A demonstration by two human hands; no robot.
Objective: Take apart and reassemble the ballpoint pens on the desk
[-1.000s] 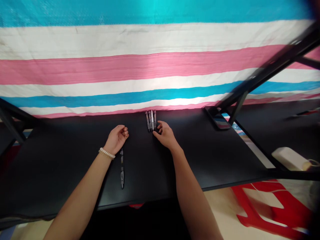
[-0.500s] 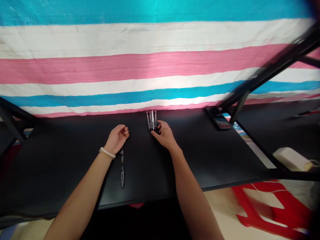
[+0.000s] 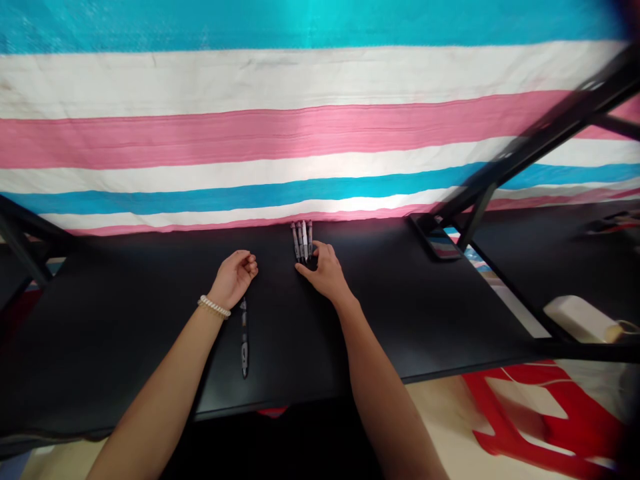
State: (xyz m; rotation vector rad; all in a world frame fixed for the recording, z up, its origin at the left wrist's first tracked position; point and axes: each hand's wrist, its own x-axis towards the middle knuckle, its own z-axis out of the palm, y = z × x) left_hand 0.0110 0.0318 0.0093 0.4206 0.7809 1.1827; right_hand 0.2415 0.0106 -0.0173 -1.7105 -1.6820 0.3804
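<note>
My right hand [image 3: 325, 269] rests at the lower ends of a tight row of several pens [image 3: 301, 240], with thumb and fingers apart on either side and the pens' bottom ends hidden beneath it. The row lies side by side on the black table top [image 3: 125, 347], pointing away from me. My left hand [image 3: 233, 279] sits loosely curled on the table, holding nothing, with a white beaded bracelet [image 3: 214, 306] on its wrist. Just below that hand, a single dark pen [image 3: 245, 340] lies lengthwise, apart from my fingers.
A phone [image 3: 443, 243] lies at the table's far right corner under a black metal strut [image 3: 540, 147]. A striped tarp [image 3: 320, 133] hangs behind the table. A red plastic stool [image 3: 530, 413] stands on the floor at lower right, beyond a white block [image 3: 575, 319].
My right hand has slid left and slightly nearer me, its fingers now spanning the pens' lower ends. My left hand and the pens have not visibly moved.
</note>
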